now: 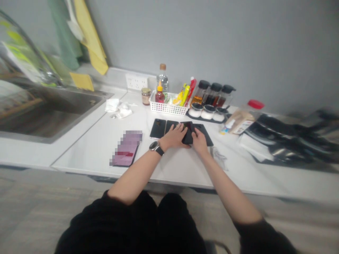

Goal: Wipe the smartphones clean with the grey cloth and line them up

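Note:
Several dark phones lie side by side on the white counter [169, 173]. The leftmost phone [158, 127] has a glossy black face and touches neither hand. My left hand [174, 137], with a watch [156, 147] at the wrist, is spread flat over the second phone [172, 124], its fingertips reaching the glossy black phone [188, 127] beside it. That glossy phone is gripped at its right edge by my right hand [199, 141], thumb on top; the other fingers are mostly hidden. Under and right of this hand is another flat black phone [207, 134].
A phone with a lit pink screen [128, 148] lies at left. Behind stand a white basket [169, 108], a jar [146, 96], a bottle [162, 79] and a seasoning rack [206, 118]. Crumpled tissues [120, 107] lie near the sink [76, 123]. Black cookware [288, 137] is at right.

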Tool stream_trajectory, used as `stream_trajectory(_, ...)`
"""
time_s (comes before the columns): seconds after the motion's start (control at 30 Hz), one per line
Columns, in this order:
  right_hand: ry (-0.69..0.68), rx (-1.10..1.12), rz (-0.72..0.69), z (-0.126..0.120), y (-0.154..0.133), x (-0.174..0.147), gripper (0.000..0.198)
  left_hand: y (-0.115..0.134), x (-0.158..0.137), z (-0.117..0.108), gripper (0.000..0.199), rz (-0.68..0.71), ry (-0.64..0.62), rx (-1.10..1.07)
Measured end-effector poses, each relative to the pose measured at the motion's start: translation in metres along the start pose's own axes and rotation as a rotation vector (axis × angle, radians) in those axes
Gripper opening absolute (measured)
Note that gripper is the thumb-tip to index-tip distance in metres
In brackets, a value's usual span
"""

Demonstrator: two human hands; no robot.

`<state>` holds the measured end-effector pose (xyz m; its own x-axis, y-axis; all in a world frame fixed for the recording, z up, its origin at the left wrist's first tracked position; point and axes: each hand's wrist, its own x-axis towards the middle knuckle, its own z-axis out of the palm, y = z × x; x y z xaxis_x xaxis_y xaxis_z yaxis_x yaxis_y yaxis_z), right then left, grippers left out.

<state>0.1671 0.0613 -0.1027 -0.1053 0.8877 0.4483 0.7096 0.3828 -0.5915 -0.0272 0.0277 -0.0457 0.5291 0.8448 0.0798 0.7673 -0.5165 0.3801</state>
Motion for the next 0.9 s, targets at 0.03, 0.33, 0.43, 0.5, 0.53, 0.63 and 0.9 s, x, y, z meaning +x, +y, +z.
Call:
stream_trajectory(0.03, -0.005, -0.018, 0.022, 0.000, -0.004, -0.001, 0.051, 0.001, 0.000, -0.001, 0.111, 0.005, -0.030, 0.006)
stream_trajectory(0.33, -0.125, -0.296, 0.123, -0.017, -0.050, -0.012, 0.045, -0.007, -0.002, -0.012, 0.105, 0.008, -0.140, 0.062)
stream_trajectory(0.43, -0.161, -0.385, 0.134, -0.021, -0.064, -0.016, 0.040, -0.013, 0.000, -0.013, 0.109, 0.015, -0.162, 0.084)
stream_trajectory(0.5, -0.177, -0.425, 0.141, -0.024, -0.071, -0.019, 0.039, -0.017, 0.001, -0.012, 0.109, 0.026, -0.172, 0.102)
stream_trajectory(0.53, -0.182, -0.439, 0.143, -0.026, -0.074, -0.019, 0.038, -0.018, 0.002, -0.011, 0.110, 0.028, -0.174, 0.111)
stream_trajectory(0.63, -0.194, -0.462, 0.140, -0.039, -0.074, -0.017, 0.035, -0.021, 0.003, -0.009, 0.111, 0.018, -0.178, 0.140)
stream_trajectory(0.9, -0.221, -0.512, 0.306, -0.086, -0.028, -0.003, 0.078, -0.016, 0.006, -0.008, 0.111, 0.070, 0.007, 0.137)
